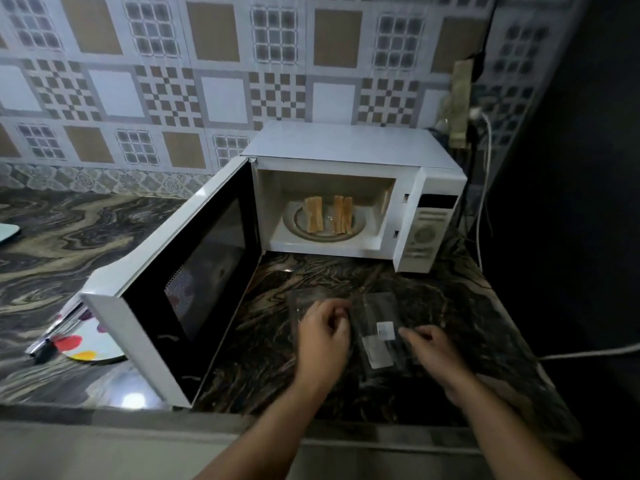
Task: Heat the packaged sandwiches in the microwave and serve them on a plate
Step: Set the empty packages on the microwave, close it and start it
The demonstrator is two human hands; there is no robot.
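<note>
A white microwave (pixel 349 147) stands at the back of the dark marble counter, its door (pixel 180 271) swung wide open to the left. Inside, two sandwiches (pixel 329 214) stand on edge on the glass turntable (pixel 301 230). In front of the oven, two clear empty plastic packages lie on the counter. My left hand (pixel 323 337) rests with curled fingers on the left package (pixel 304 299). My right hand (pixel 436 351) pinches the edge of the right package (pixel 379 334), which carries white labels.
A plate with coloured dots (pixel 90 344) and a shiny utensil (pixel 57 330) on it lie left of the open door. A pale dish edge (pixel 8 232) shows at far left. White cables (pixel 485 188) hang at the right by a dark wall.
</note>
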